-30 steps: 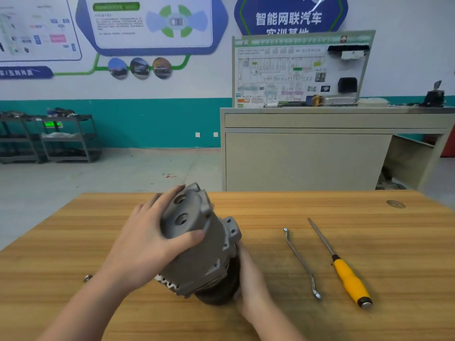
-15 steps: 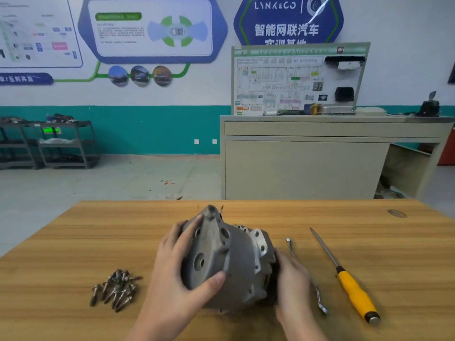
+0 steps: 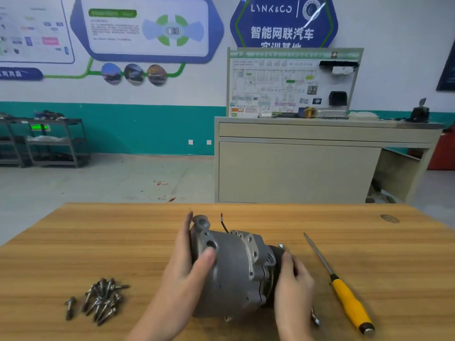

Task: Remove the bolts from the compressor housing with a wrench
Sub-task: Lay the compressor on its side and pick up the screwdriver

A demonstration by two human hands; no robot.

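The grey metal compressor housing [image 3: 236,271] lies on its side in the middle of the wooden table [image 3: 73,242]. My left hand [image 3: 184,274] grips its left end plate, thumb on the front and fingers behind. My right hand [image 3: 294,284] holds the dark pulley end on the right. A thin bent wrench [image 3: 315,319] lies on the table behind my right hand, mostly hidden. A pile of several removed bolts [image 3: 102,300] lies at the front left.
A yellow-handled screwdriver [image 3: 349,300] lies to the right of the compressor, its shaft pointing away. Beyond the table stand a beige cabinet [image 3: 295,168] with a display board and dark shelving racks [image 3: 44,141] at the left wall.
The compressor was turned from upright to lying on its side and shifted right. The view rose, bringing the bolt pile into sight. Both hands stayed on it.
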